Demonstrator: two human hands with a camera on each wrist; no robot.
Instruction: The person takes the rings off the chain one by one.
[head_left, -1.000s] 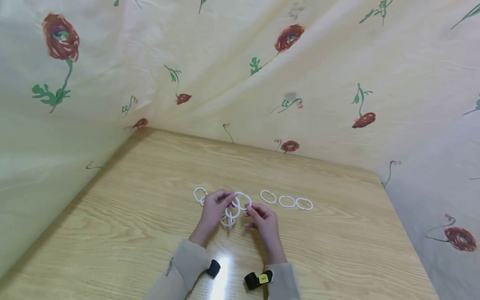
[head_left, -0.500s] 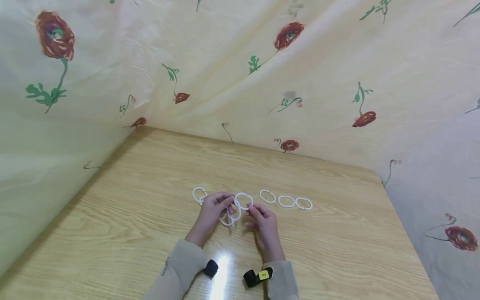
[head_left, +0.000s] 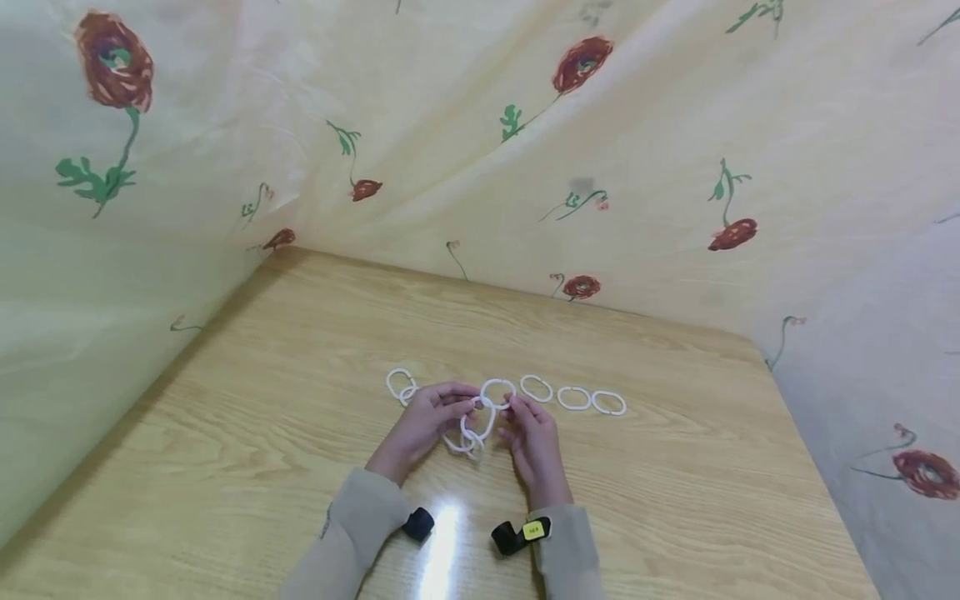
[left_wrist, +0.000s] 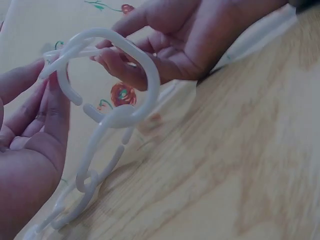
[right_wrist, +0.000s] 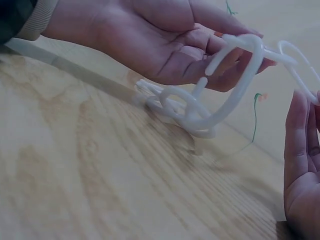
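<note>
Since the earlier frame: lifted ring (head_left: 498, 392) carried rightward, now just beside the nearest of three loose rings (head_left: 573, 399) in a row on the wooden table (head_left: 675, 500); hands drawn closer together above the tabletop. Left hand (head_left: 424, 417) pinching the top of the chain of white rings (head_left: 474, 429), right hand (head_left: 529, 429) pinching the split ring (left_wrist: 107, 75) at the gap, lower links trailing down to the wood. Judged a joining step under way, gap apparently not yet closed; floral cloth (head_left: 450, 125) behind.
</note>
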